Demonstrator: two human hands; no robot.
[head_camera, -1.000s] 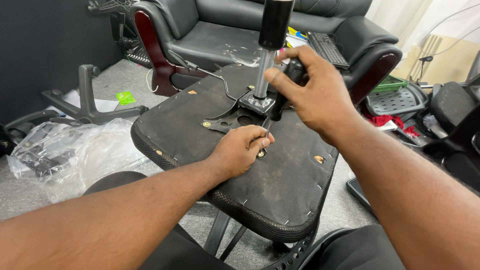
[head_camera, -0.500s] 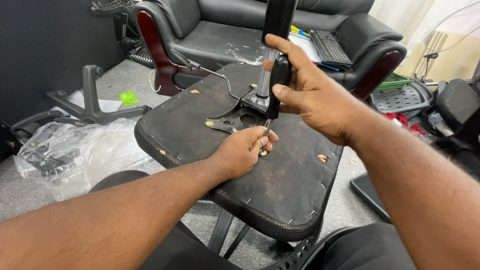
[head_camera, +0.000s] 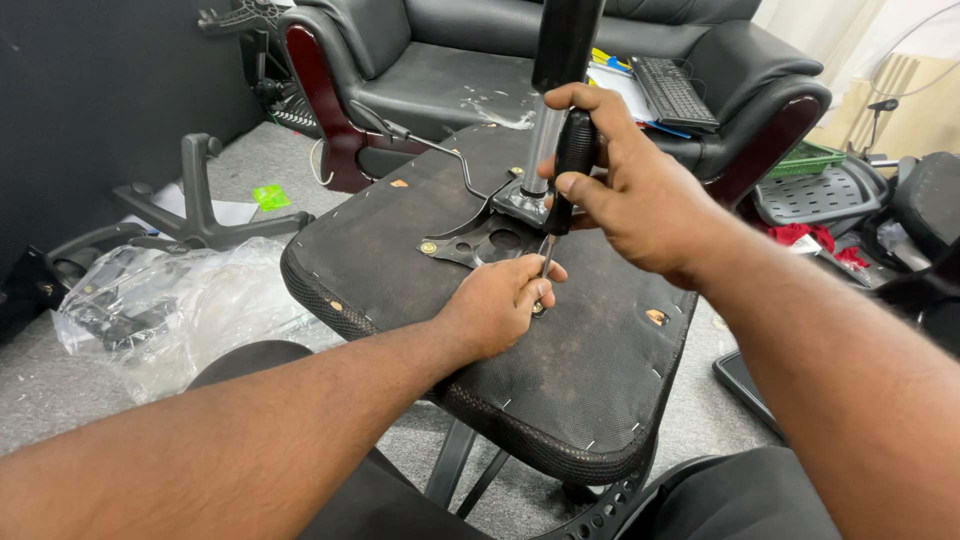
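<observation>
An upturned office chair seat (head_camera: 420, 220) with a black fabric underside lies in front of me. A metal mounting plate (head_camera: 480, 243) sits at its middle, and a gas lift cylinder (head_camera: 555, 90) rises from it. My right hand (head_camera: 640, 190) grips the black handle of a screwdriver (head_camera: 565, 170), held upright with its tip down at the plate's near corner. My left hand (head_camera: 505, 300) rests on the seat and pinches the screwdriver's tip, where a small screw shows between the fingers.
A black leather armchair (head_camera: 450, 60) stands behind, with a keyboard (head_camera: 675, 90) and papers on it. A chair base (head_camera: 195, 205) and a clear plastic bag (head_camera: 170, 300) lie on the grey carpet at left. Chair parts and a green crate (head_camera: 810, 160) are at right.
My right hand has turned the screwdriver from a slant near the cylinder to upright, tip down at my left hand's fingers. The left hand has stayed in place.
</observation>
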